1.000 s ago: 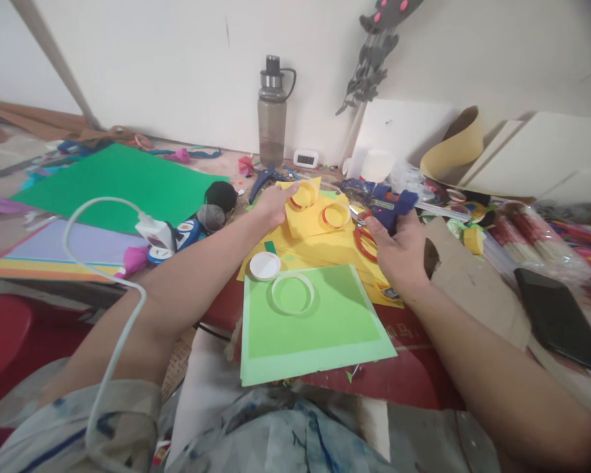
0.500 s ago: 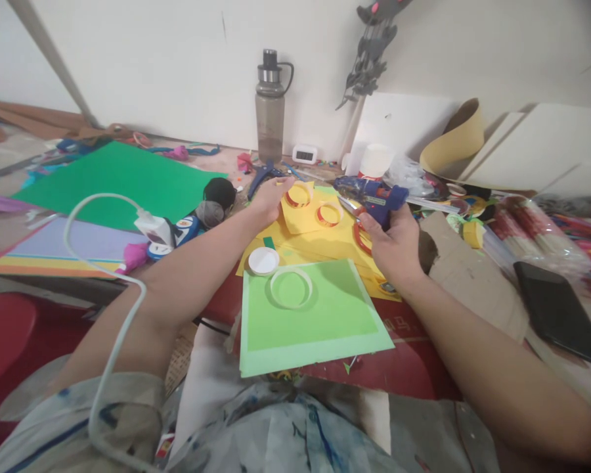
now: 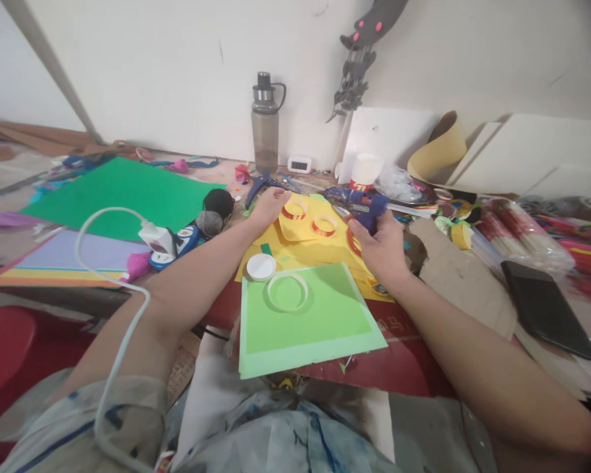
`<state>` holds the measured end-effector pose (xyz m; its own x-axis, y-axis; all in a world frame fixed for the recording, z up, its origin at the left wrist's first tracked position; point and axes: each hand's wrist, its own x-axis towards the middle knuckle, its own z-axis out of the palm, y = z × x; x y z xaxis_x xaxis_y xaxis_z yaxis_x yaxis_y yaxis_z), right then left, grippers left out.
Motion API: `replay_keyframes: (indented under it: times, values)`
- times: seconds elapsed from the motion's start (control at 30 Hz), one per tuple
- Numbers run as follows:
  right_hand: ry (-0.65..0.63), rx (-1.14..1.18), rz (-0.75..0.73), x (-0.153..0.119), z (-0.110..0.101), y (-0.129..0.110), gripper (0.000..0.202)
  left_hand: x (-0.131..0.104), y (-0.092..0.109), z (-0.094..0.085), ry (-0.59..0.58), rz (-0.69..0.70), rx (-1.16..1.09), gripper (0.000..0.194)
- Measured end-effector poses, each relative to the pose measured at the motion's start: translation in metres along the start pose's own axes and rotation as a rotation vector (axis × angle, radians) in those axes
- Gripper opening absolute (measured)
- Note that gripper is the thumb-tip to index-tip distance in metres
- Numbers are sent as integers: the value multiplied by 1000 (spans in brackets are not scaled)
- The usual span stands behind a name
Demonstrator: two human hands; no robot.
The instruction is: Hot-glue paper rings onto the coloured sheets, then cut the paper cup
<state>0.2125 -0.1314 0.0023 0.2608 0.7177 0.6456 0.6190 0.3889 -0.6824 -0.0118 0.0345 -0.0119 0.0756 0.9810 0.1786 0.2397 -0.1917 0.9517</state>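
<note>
My left hand (image 3: 272, 205) pinches the upper left edge of a yellow paper (image 3: 305, 230), with its fingertips partly hidden. Two short red-and-white paper rings, a left ring (image 3: 294, 215) and a right ring (image 3: 324, 231), rest on that paper. In my right hand (image 3: 381, 249) is a blue hot glue gun (image 3: 367, 209), its nozzle pointing left above the papers. A red roll (image 3: 353, 242) shows partly behind my right thumb. Nearer to me, a white ring (image 3: 272, 299) lies on light green paper (image 3: 320, 328), beside a white disc (image 3: 261, 267).
At the back stand a water bottle (image 3: 266, 135), a small digital clock (image 3: 299, 164) and a paper cup (image 3: 365, 172). Left are a green sheet (image 3: 123, 197) and a power strip with a white plug (image 3: 156, 235). A phone (image 3: 546, 309) and cardboard (image 3: 465, 282) lie right.
My view has tilted up a little and turned slightly right. Both hands keep their holds on the yellow paper and the glue gun, with little other visible motion.
</note>
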Motion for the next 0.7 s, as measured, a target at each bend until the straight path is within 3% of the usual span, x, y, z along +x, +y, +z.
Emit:
replay_keyframes:
  times: [0.13,0.33,0.43,0.7]
  values:
    - [10,-16,-9,-1,1,1,31,-2,4,-8,-93,254,478,44]
    - [-14,14,20,-1,2,3,31,-3,5,-17,-369,305,581,70]
    - [-34,31,32,-2,2,3,31,-6,4,-17,-387,325,543,68]
    - [16,-55,-8,-4,2,4,28,-11,6,-12,-354,302,525,42]
